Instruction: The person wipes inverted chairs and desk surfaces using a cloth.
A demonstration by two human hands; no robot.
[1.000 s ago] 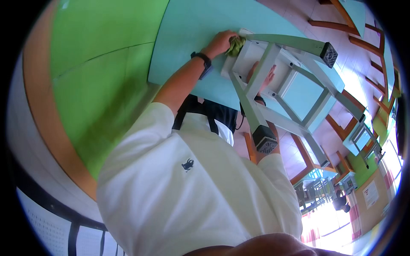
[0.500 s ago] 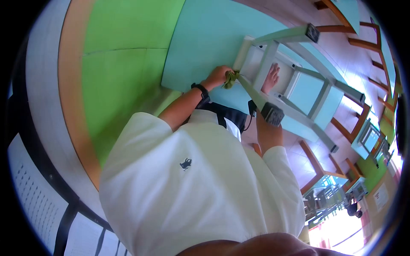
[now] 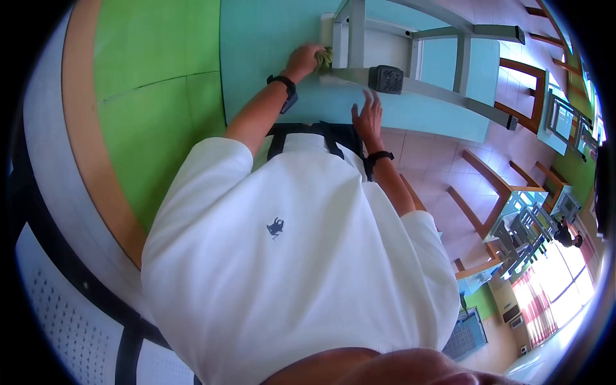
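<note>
My left fingers (image 3: pixel 303 61) are closed around a green cloth (image 3: pixel 324 59), bunched at the near left corner of the upturned stool (image 3: pixel 378 48). The stool lies to their right on the blue table (image 3: pixel 276 32), its nearest leg slanting rightward from the cloth. My right fingers (image 3: pixel 369 119) are spread, gripping nothing, just short of that leg's dark foot (image 3: pixel 386 79); I can't tell whether they touch.

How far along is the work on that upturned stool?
Done: the stool is set upside down on the table.
In hand: the left hand holds a green cloth at the seat's edge; the right hand is empty.
Left: probably the rest of the seat and the legs, though wiped parts can't be told apart.
</note>
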